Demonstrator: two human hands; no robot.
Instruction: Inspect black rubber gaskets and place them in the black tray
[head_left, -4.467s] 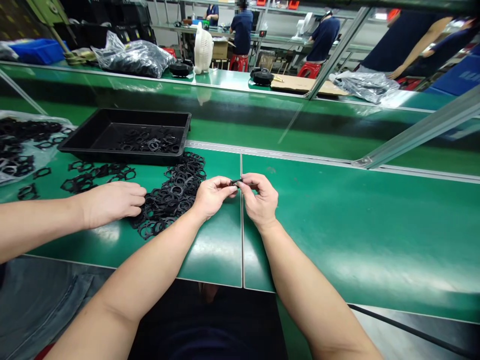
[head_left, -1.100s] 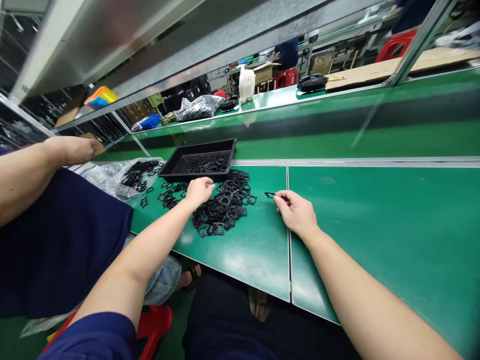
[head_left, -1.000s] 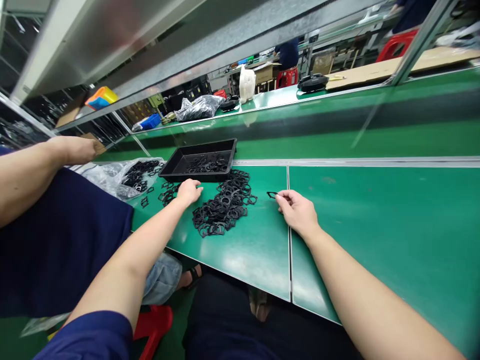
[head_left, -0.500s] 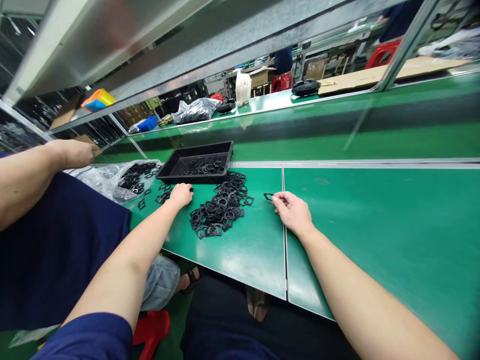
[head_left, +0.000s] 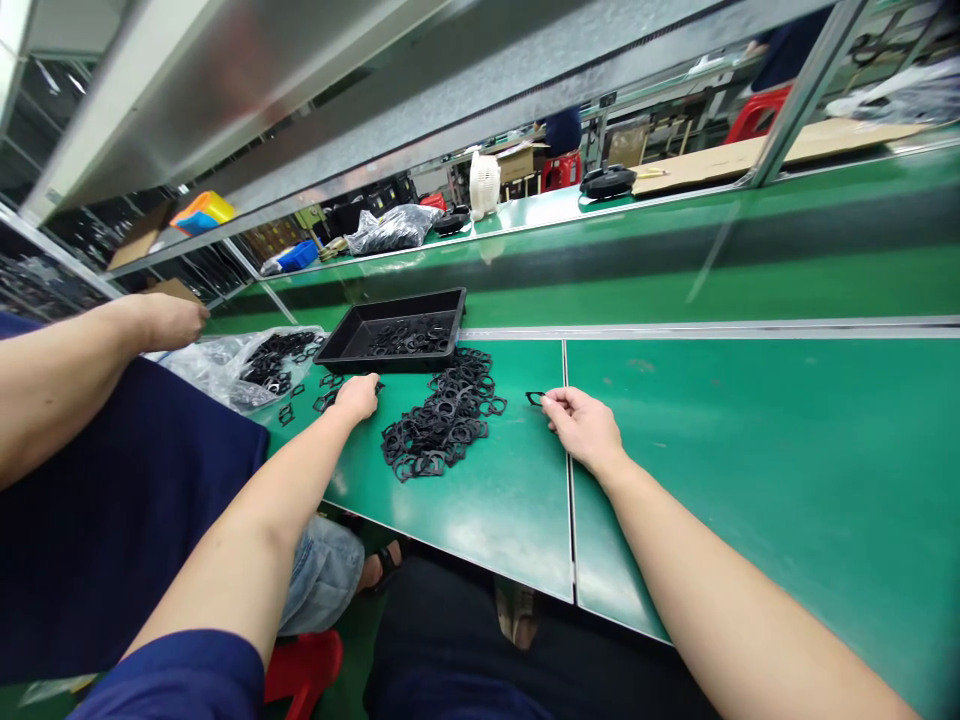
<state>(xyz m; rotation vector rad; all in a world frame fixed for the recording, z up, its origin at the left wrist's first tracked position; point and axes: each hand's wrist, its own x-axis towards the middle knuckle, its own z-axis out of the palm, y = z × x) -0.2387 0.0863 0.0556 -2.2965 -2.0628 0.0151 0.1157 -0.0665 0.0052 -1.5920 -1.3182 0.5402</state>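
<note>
Between thumb and fingertips, my right hand (head_left: 583, 425) pinches a thin black ring-shaped part (head_left: 534, 398), holding it over the seam of the green worktable (head_left: 712, 430). My left hand (head_left: 357, 398) is closed near the front of the black tray (head_left: 328, 355); a dark bit of a similar part (head_left: 379, 387) shows past its fingertips, the rest hidden by the fingers. A heap of black ring-shaped parts (head_left: 439, 420) lies between my hands. More such parts are inside the tray, and a few lie loose left of my left hand.
At the left, a clear plastic bag (head_left: 217, 365) holds more black parts. Close beside me is a co-worker in a dark blue shirt (head_left: 142, 500), an arm stretched over the bag. A metal shelf (head_left: 420, 120) hangs low above the table. A white fan (head_left: 484, 185) stands behind.
My left hand has shifted slightly left and down, and its held part shows less clearly. The right hand keeps its part almost in place. The co-worker's hand has moved a little right.
</note>
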